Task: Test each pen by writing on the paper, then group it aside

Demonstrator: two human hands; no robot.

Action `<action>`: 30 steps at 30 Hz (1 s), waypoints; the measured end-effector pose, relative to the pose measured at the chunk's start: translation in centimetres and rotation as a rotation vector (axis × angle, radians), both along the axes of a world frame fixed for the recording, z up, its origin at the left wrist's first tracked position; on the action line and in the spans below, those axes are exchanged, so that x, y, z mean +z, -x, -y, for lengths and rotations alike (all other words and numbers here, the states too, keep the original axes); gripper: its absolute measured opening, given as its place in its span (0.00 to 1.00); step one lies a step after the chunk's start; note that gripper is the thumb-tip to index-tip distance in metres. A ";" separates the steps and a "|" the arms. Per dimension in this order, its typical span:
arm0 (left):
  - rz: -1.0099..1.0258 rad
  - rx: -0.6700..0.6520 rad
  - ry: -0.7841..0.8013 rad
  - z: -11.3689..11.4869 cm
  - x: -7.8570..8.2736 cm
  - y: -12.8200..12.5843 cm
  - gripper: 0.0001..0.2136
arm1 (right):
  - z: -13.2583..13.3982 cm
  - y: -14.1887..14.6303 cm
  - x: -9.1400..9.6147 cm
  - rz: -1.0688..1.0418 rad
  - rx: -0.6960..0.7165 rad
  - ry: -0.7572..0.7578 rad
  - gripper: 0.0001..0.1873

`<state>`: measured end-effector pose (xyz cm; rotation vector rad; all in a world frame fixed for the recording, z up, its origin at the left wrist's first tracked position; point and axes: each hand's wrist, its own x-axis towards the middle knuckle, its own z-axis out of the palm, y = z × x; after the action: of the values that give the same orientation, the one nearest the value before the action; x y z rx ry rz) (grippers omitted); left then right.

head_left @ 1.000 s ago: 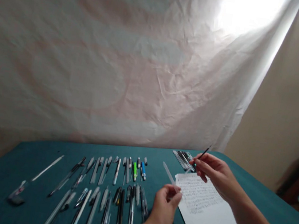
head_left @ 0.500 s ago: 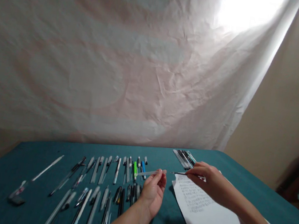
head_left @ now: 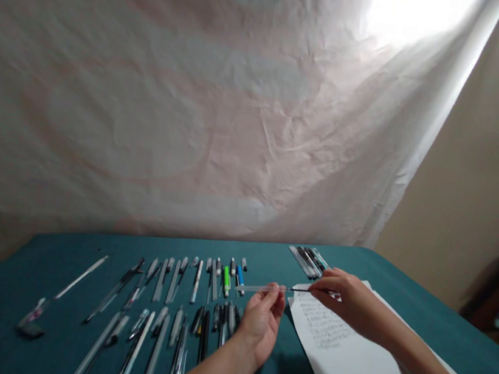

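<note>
My left hand (head_left: 263,318) pinches a translucent pen barrel (head_left: 251,288) between thumb and fingers, its far end pointing left over the rows of pens. Opposite it, my right hand (head_left: 341,294) is closed on a thin dark ink refill (head_left: 301,290), held level. The refill's left end meets the barrel's right end at my left fingertips; whether it sits inside cannot be made out. Below my right hand lies a sheet of paper (head_left: 354,372) with handwriting. A green highlighter (head_left: 226,281) and a blue pen (head_left: 240,278) lie just beyond the barrel.
Several pens, barrels and caps (head_left: 161,335) lie in two rows across the green tablecloth (head_left: 67,273). A bundle of pens (head_left: 307,262) rests at the back right. Far left lies a long white stick-like piece with a dark end (head_left: 81,277). A pale sheet (head_left: 172,109) hangs behind the table.
My left hand has moved slightly right with the barrel, closing the gap to the refill. My right hand has stayed nearly in place.
</note>
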<state>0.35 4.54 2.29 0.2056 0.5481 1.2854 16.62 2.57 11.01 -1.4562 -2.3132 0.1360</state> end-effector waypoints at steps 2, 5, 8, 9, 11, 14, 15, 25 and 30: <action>-0.005 -0.019 -0.015 0.2 -0.2 -0.2 0.04 | -0.1 0.1 -0.3 -0.005 0.014 0.000 0.11; -0.006 -0.053 -0.027 0.5 -0.6 -0.4 0.04 | -0.2 0.3 -0.9 -0.030 0.038 0.016 0.10; 0.015 -0.077 -0.015 0.9 -0.9 -0.6 0.03 | -0.2 0.6 -1.2 -0.087 0.057 0.050 0.10; 0.027 -0.089 -0.005 1.0 -0.9 -0.6 0.03 | -0.2 0.6 -1.1 -0.111 0.064 0.059 0.11; 0.049 -0.123 0.014 1.2 -0.9 -0.7 0.04 | -0.1 0.7 -0.7 -0.160 0.072 0.053 0.12; 0.088 -0.165 0.014 1.5 -0.9 -0.7 0.04 | -0.2 0.3 0.1 -0.257 0.036 -0.016 0.15; 0.102 -0.174 0.011 1.6 -0.8 -0.7 0.04 | -0.3 0.1 0.2 -0.307 0.011 -0.030 0.16; 0.183 -0.233 0.032 1.9 -0.8 0.0 0.05 | -4.1 0.0 -2.4 -1.121 -0.121 0.176 0.23; 0.192 -0.207 0.037 1.5 -1.1 0.0 0.05 | -6.2 1.9 -1.9 -1.220 0.030 0.302 0.24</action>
<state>0.36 2.99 1.14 0.1033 0.3755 1.0796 14.75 8.78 9.14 -0.9673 -1.3083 1.0760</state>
